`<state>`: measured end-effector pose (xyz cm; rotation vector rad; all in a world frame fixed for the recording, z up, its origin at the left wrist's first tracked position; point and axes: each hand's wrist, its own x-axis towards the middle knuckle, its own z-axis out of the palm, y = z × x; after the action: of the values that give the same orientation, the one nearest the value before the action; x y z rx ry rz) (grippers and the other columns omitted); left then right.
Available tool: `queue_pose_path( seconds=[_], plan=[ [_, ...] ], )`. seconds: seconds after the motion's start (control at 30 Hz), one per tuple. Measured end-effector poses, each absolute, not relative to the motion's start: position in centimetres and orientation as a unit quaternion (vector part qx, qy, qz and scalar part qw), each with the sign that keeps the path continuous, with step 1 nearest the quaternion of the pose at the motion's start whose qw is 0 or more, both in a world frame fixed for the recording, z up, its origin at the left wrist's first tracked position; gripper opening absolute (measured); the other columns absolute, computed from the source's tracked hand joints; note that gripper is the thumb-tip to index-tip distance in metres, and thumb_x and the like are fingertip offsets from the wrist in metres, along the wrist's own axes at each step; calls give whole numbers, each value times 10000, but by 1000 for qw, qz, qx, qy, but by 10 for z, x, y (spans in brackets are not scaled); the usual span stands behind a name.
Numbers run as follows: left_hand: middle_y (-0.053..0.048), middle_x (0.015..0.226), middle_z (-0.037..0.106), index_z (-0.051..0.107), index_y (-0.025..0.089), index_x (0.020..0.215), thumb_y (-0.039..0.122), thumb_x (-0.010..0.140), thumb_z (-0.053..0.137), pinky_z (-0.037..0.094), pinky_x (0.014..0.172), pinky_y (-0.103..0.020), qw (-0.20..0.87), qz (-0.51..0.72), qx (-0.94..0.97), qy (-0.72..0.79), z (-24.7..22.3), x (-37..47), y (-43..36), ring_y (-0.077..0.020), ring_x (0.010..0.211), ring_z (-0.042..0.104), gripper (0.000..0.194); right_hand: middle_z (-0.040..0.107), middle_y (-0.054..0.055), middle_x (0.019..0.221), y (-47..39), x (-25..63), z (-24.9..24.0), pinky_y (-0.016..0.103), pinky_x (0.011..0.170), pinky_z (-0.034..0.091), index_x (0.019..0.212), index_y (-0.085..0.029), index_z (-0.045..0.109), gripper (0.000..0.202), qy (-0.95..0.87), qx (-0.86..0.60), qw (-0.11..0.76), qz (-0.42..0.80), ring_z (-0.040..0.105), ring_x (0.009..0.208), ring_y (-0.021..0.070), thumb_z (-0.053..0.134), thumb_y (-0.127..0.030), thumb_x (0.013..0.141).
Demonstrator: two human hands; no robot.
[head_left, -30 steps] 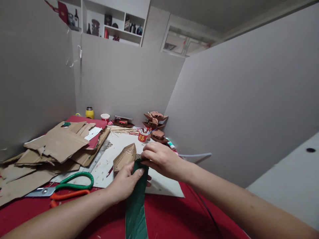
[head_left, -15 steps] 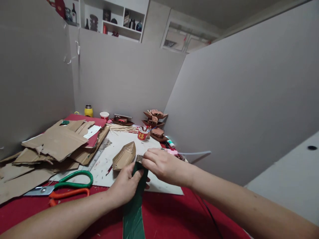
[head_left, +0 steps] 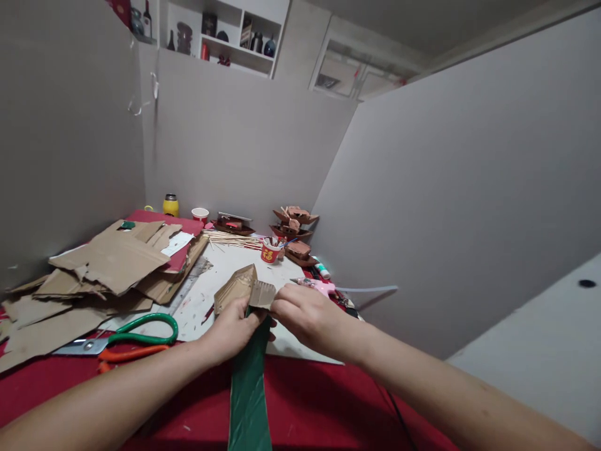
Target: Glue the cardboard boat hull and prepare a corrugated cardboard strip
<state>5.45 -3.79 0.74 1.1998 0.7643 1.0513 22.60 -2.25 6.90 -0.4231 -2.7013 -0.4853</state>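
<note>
A long green cardboard strip (head_left: pixel 250 388) hangs down toward the front edge of the view, its top end showing bare corrugated brown (head_left: pixel 261 294). My left hand (head_left: pixel 237 332) grips the strip near that end, thumb on top. At the end's right edge, my right hand (head_left: pixel 300 313) is closed on the corrugated part with its fingertips. Just behind my left hand lies a small brown cardboard boat hull (head_left: pixel 235 287), partly hidden by the hand and the strip.
Green-and-orange scissors (head_left: pixel 141 338) lie left, beside stacked cardboard (head_left: pixel 113 257). A pink glue gun (head_left: pixel 319 287) is behind my right hand. Farther back are a red cup (head_left: pixel 270 252), thin sticks (head_left: pixel 230 240), brown model boats (head_left: pixel 298 250) and a yellow bottle (head_left: pixel 171 205).
More of the brown corrugated layer shows at the strip's top end, now wider and bent to the right. Both hands keep hold, and the view has shifted slightly.
</note>
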Motion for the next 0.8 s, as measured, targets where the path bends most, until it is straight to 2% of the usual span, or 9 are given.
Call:
queue_pose_path(
  seconds=[0.07,0.13,0.2,0.3,0.4,0.5,0.67,0.8],
  plan=[
    [-47,756,682,608,141,877,532,688,710,519,616,-302,644,451,524,328,8,54,-39,-179,617,662,446,597,79,810,-20,227,69,281,649,415,943,-147,569,91,-950,-176,209,-149,513,739,183,488,-187,931],
    [-47,768,687,605,142,890,545,665,726,517,639,-296,651,443,526,321,8,55,-41,-180,642,667,477,606,87,842,-18,227,67,286,667,424,1003,-144,569,142,-948,-193,215,-135,528,770,191,552,-250,910],
    [-48,773,690,597,145,887,550,663,726,511,634,-285,658,434,524,323,6,57,-43,-185,669,671,480,606,71,797,-15,228,65,281,648,412,920,-158,594,92,-948,-192,211,-140,525,734,181,535,-229,916],
    [-48,791,697,577,158,916,533,685,716,504,605,-276,669,411,519,336,0,58,-47,-195,696,675,462,588,55,718,-11,230,64,268,601,388,772,-159,594,216,-941,-201,233,-139,509,668,165,460,-174,942],
    [-67,762,710,583,149,916,566,751,637,464,527,-249,655,381,545,359,-6,58,-50,-187,637,657,451,585,61,728,-9,234,69,263,610,410,785,-149,596,215,-932,-227,263,-106,520,681,165,462,-198,946],
    [-88,685,709,616,119,881,632,796,528,405,464,-226,614,382,571,389,-8,60,-53,-157,522,601,527,604,69,768,-9,234,74,263,640,430,834,-151,602,156,-932,-232,262,-95,543,721,170,496,-209,933],
    [-112,641,710,643,101,832,678,815,443,402,460,-226,603,389,571,398,-6,61,-54,-158,491,600,611,582,49,720,-13,230,73,247,578,375,766,-161,585,222,-928,-212,253,-174,505,656,152,451,-171,942],
    [-92,558,685,616,123,754,682,793,472,386,419,-219,613,372,566,406,-7,59,-50,-158,435,583,579,551,38,663,-14,234,67,253,559,336,690,-166,562,308,-931,-177,234,-217,455,610,145,381,-102,931]
  ],
)
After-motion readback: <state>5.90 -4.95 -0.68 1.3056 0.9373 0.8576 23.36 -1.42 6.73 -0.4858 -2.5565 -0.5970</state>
